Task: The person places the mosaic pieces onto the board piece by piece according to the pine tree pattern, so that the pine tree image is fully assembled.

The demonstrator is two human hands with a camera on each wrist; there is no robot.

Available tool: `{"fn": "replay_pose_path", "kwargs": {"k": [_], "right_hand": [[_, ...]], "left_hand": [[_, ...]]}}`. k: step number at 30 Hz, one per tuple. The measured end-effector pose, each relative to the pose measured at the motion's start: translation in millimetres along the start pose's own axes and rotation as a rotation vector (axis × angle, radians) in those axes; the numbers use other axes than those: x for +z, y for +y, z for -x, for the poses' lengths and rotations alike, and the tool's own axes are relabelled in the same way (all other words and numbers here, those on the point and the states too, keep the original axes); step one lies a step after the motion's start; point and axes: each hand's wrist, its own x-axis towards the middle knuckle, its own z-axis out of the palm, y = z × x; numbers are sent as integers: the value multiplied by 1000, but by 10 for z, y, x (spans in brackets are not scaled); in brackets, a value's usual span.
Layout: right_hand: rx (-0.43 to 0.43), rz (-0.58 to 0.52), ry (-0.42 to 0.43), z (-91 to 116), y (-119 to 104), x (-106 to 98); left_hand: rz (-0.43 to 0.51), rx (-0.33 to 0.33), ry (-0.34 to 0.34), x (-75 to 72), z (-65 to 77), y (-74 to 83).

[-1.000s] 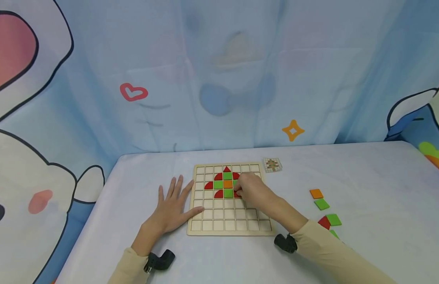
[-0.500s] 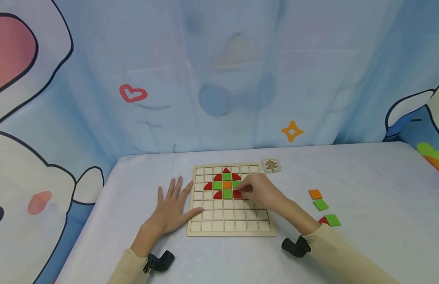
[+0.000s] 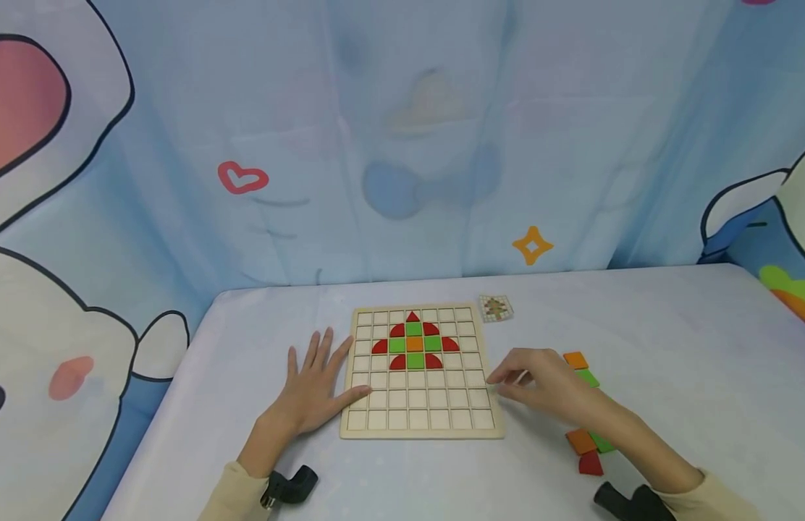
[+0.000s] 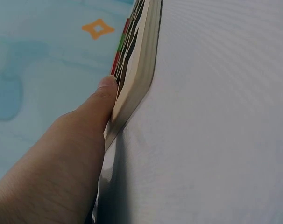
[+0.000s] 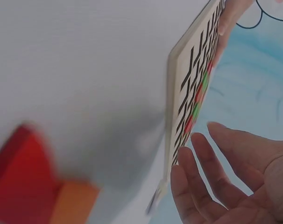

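A wooden grid board (image 3: 422, 435) lies on the table with a tile pattern in its upper cells. An orange square (image 3: 414, 344) sits mid-pattern with green squares (image 3: 412, 328) around it, red quarter-circles (image 3: 450, 345) at the sides and a red triangle (image 3: 412, 317) on top. My left hand (image 3: 311, 391) lies spread at the board's left edge; its thumb (image 4: 106, 88) rests on the frame in the left wrist view. Just off the right edge hovers my right hand (image 3: 542, 380), its fingers loosely bent. In the right wrist view, nothing shows between those fingers (image 5: 200, 154).
Right of the board are loose tiles: an orange square (image 3: 575, 360), a green one (image 3: 588, 378), another orange (image 3: 581, 441) and a red piece (image 3: 591, 464), some partly behind the right forearm. A small pattern card (image 3: 496, 308) lies beyond the board's top right corner.
My right hand has left the pattern and moved right, past the board's edge. A red quarter-circle now shows at the row's right end, where its fingers were. The left hand stays put.
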Motion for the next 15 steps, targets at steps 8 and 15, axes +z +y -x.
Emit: {"fn": "replay_pose_path", "kwargs": {"k": [8,15], "right_hand": [[48,18,-92,425,273,-181],[40,86,-84,722,566,-261]], "left_hand": [[0,-1,-3,-5,12,2],[18,22,43,46,16,-35]]}}
